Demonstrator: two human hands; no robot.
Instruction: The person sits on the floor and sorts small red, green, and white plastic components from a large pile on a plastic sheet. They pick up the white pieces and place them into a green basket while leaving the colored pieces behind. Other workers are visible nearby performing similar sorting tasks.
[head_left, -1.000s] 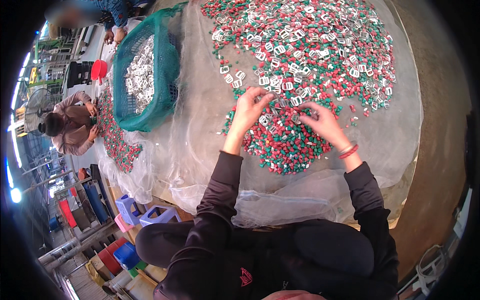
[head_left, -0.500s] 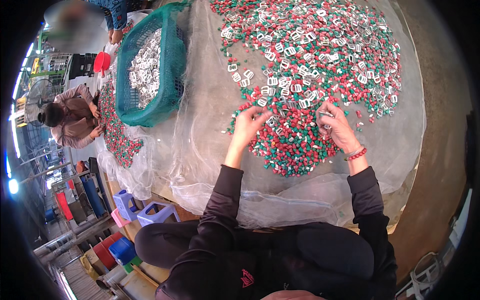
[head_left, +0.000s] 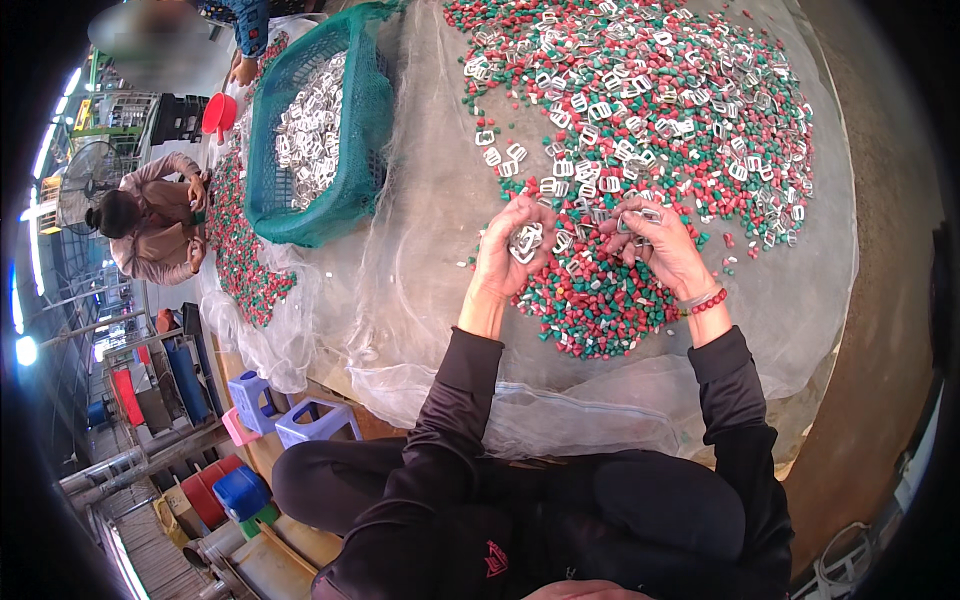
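A wide pile of small red, green and white pebble-like pieces (head_left: 600, 325) lies in front of me, with many silvery slotted buckles (head_left: 599, 110) mixed in. My left hand (head_left: 497, 255) is cupped palm up at the pile's near left edge, fingers curled round several metal buckles (head_left: 525, 242). To its right, my right hand (head_left: 662, 245) hovers over the pile, fingers bent round a few buckles (head_left: 649, 214); how many it holds is partly hidden.
Left of the pile stands a teal basket (head_left: 262, 190) lined with green netting, holding many buckles. Beyond it a co-worker (head_left: 150, 220) sits at another pebble pile (head_left: 235, 260). A red scoop (head_left: 219, 114), purple stools (head_left: 316, 424) and a white mesh sheet (head_left: 430, 390) are also around.
My left hand has turned palm up and now shows several buckles in it. My right hand has shifted slightly left, its fingers opening a little around its buckles.
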